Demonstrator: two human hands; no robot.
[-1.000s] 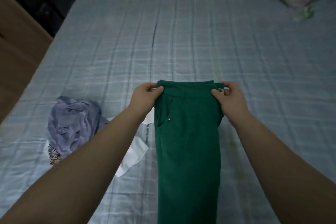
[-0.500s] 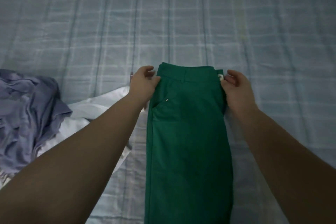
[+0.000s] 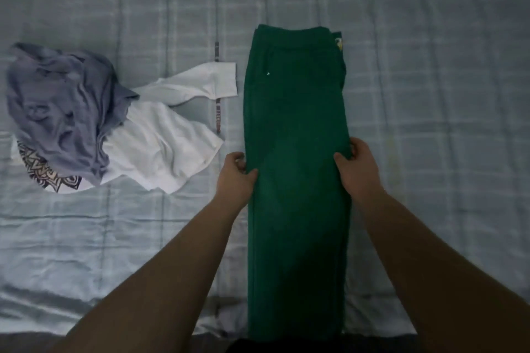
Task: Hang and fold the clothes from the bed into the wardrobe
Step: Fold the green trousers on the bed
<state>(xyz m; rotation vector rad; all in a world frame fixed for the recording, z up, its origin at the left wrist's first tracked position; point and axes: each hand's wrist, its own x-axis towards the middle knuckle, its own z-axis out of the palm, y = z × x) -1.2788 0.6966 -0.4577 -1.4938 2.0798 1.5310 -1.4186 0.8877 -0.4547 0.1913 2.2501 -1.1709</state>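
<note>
- Trousers [image 3: 295, 112], green, lie flat and lengthwise on the bed [image 3: 436, 89]. They are folded leg over leg into one long strip, and the left grip [image 3: 236, 173] and the right grip [image 3: 357, 165] hold them about midway along.
- At the left grip the thumb lies on top of the cloth and the fingers curl at the left edge, pinching it.
- At the right grip, level with the left one, the thumb lies on top and the fingers curl round the right edge, pinching it too.
- Between the two grips the cloth lies smooth across the strip's whole width.
- Beyond the grips the waistband [image 3: 292, 34] forms the far end. A small pale stud [image 3: 268, 74] sits below it on the left, and a yellowish tag [image 3: 339, 43] sits at its right corner.
- On the near side of the grips the legs run between the forearms to the bed's near edge.
- Just left of the left grip, not touching it, a white shirt [image 3: 160, 140] lies crumpled. One sleeve stretches out beyond the grip, and its cuff lies near the trousers' left edge but apart from it.
- Farther left of that grip a purple top [image 3: 63, 103] lies bunched over the shirt's left part. A dark patterned print [image 3: 48, 178] shows at its near edge.
- Beyond the left grip a thin dark strip [image 3: 217, 114] lies on the bed between shirt and trousers, partly under the sleeve. I cannot tell what it is.
- Right of the right grip the bed's pale checked sheet spreads out.
</note>
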